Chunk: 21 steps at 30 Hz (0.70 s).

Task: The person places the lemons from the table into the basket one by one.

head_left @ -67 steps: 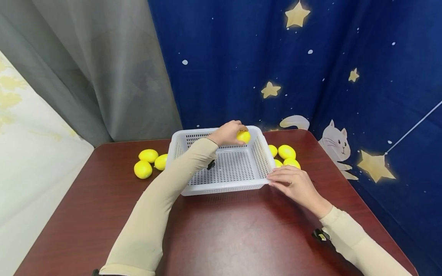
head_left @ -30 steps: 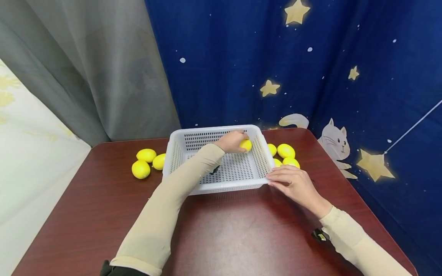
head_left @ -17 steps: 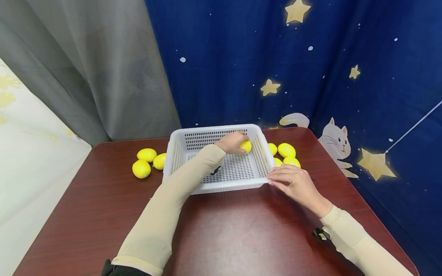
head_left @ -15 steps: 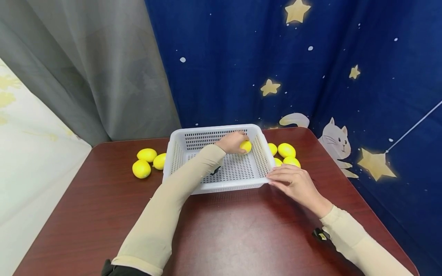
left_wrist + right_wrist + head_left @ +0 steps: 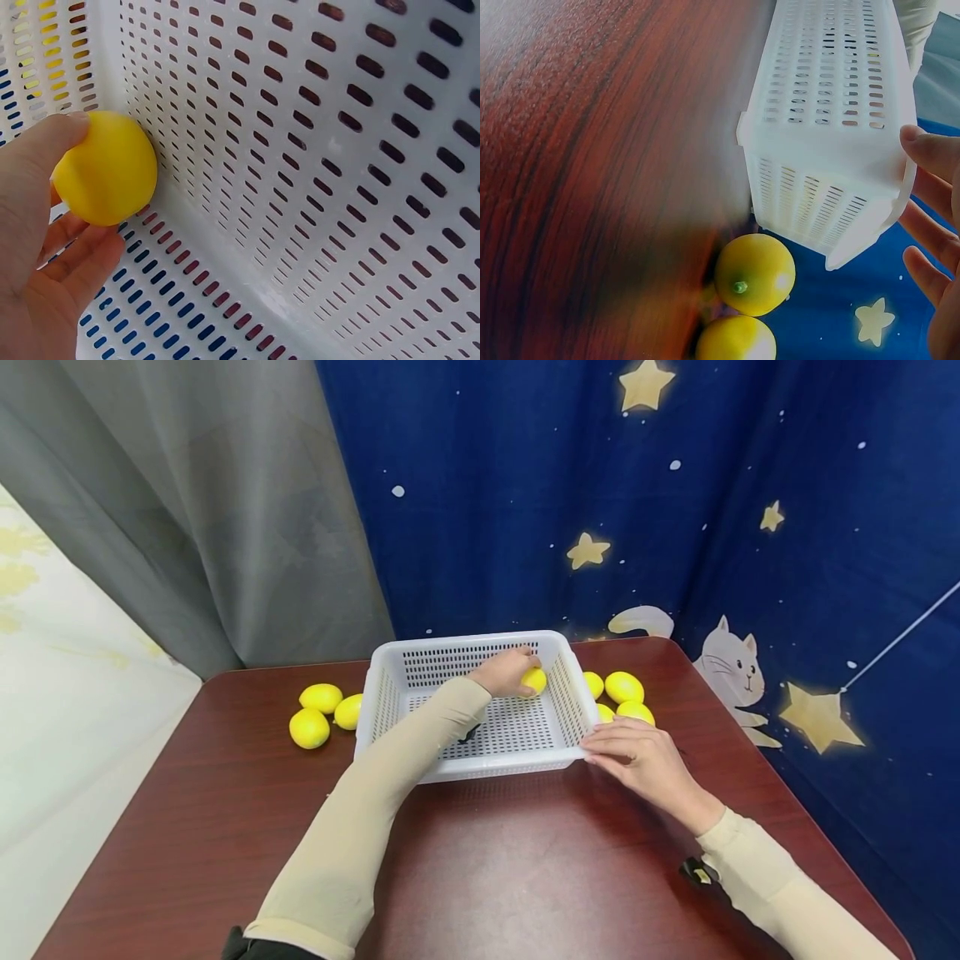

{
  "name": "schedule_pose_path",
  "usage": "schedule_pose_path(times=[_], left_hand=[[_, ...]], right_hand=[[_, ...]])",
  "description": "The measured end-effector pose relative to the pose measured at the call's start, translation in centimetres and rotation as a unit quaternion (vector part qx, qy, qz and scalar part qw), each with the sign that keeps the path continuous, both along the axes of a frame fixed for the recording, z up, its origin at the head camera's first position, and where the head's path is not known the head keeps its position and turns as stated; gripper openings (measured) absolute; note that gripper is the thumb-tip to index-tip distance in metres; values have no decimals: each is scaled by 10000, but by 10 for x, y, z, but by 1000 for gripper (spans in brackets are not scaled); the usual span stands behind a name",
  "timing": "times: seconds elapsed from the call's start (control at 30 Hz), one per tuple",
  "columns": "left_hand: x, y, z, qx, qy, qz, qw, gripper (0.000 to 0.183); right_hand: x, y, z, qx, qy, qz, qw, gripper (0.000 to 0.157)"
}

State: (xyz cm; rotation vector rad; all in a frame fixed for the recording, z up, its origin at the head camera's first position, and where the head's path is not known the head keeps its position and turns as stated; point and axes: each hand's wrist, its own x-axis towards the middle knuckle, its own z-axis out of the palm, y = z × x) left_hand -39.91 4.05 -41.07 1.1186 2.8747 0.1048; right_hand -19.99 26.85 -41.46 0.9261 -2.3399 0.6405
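My left hand (image 5: pixel 501 674), partly closed, grips one lemon (image 5: pixel 535 682) inside the basket (image 5: pixel 487 767), near its far right corner; my right hand (image 5: pixel 641 756) pinches the near right corner, presumably for steadiness.

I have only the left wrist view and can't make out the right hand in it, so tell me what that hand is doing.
Observer: The right hand holds the white plastic basket at the near right corner of its rim.
Operator: Now tell me what lies on the table outside the left end, which my view misses.
Observer: Three lemons lie on the dark red table to the left of the basket.
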Motion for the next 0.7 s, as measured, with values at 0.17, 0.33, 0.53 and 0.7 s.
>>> schedule_pose_path(times=[0.17,0.33,0.53,0.7], left_hand=[[1,-1,2,-20,-28,22,10000,57],[1,-4,7,21,59,56,10000,60],[3,-17,17,52,-27,182,9998,62],[6,-31,32,143,87,160,9997,63]], right_hand=[[0,0,0,4,15,-15,10000,31],[0,-1,0,-25,16,-31,10000,33],[0,-3,-1,-40,-102,-5,9999,33],[-1,-1,-2,-75,-7,21,10000,33]])
